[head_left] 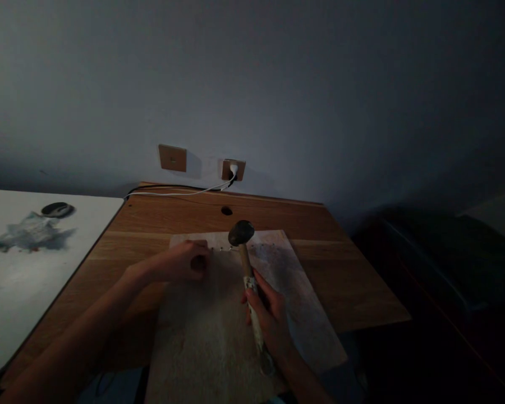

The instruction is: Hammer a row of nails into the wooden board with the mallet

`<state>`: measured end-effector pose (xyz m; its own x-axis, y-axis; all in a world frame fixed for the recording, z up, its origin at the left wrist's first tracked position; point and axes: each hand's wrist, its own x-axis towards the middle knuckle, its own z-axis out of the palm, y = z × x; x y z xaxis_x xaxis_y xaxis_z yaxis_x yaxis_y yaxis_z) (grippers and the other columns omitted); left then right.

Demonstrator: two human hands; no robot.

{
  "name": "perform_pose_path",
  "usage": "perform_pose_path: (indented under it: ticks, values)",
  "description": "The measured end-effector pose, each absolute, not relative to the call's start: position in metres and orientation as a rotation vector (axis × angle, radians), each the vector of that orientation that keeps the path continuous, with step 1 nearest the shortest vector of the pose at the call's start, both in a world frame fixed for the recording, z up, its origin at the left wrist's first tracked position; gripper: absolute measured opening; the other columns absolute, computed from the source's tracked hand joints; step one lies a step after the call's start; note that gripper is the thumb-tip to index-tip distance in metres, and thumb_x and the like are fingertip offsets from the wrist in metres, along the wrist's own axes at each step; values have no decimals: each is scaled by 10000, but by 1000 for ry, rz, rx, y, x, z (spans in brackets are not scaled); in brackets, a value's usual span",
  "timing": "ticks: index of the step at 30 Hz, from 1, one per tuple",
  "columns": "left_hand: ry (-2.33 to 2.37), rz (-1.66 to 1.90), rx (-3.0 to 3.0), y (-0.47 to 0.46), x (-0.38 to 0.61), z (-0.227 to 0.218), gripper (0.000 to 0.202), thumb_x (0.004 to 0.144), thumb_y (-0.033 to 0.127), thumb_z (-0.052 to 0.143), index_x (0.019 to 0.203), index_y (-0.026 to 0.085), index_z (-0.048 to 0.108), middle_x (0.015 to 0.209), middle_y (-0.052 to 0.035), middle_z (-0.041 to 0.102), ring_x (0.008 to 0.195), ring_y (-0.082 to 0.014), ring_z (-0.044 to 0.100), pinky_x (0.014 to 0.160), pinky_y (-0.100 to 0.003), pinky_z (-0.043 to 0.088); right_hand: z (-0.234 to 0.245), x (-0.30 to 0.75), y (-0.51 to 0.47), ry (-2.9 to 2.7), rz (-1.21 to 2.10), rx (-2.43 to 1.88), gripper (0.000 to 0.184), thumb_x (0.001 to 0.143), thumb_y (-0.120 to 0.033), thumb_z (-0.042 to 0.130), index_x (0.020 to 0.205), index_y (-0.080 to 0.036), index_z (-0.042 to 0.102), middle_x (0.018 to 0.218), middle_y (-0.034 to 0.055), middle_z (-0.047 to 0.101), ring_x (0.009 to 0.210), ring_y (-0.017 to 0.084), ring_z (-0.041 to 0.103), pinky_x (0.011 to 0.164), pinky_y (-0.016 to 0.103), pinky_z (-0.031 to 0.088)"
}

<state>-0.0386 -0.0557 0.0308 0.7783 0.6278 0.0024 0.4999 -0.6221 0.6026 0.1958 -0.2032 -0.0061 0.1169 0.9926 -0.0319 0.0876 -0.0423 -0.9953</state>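
Observation:
My right hand (268, 317) is wrapped round the wooden handle of a hammer (243, 242), whose dark head hangs just above the far end of a pale wooden board (202, 336). The board lies lengthwise on the brown table (340, 280). My left hand (186, 260) rests on the board's far left corner with its fingers curled in a pinch; what it holds is too small to see. A short row of small nails (227, 248) shows on the board between the left hand and the hammer head.
A white table (21, 269) with a dark object and a grey smear stands at the left. On the wall behind are a switch plate (172, 157) and a socket (233, 169) with a white plug and cable. A dark piece of furniture fills the right side.

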Motion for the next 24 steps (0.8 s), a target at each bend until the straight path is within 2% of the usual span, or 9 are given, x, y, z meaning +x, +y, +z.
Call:
perform_pose_path:
  ticks: [3,7,11,16,24]
  values:
    - [983,463,2335,-40,-53,25,147,724,197,584,842,191,672,890,-18,650,782,-165,605,704,-252,441,-6,196,-205,-1176,1120,-1355,577,949,-531,609,1417,-194,593,781,-13,620,472,73,517,421,193,422]
    - [1075,468,2296,-28,-64,12,177,745,206,566,889,193,667,816,-7,662,726,-163,610,681,-258,442,-6,196,-206,-1202,1133,-1350,573,956,-521,604,1430,-200,587,785,-11,628,483,75,526,429,194,426]
    - [1067,466,2423,-26,-70,6,290,678,215,628,963,190,676,973,-49,645,858,-213,633,758,-294,485,-7,195,-205,-1188,1136,-1352,586,942,-523,620,1421,-186,595,770,-11,634,474,77,525,430,199,435]
    - [1083,500,2498,-25,-73,7,143,689,247,628,814,188,664,931,-54,591,870,-222,614,802,-319,501,-6,195,-204,-1196,1140,-1331,571,948,-509,615,1415,-182,599,759,-15,628,469,77,521,422,196,438]
    - [1066,436,2449,-28,-69,8,159,696,208,595,844,188,650,861,-31,619,732,-177,604,665,-271,448,-7,195,-205,-1186,1154,-1334,581,943,-507,616,1419,-176,592,768,-10,639,466,81,530,422,203,459]
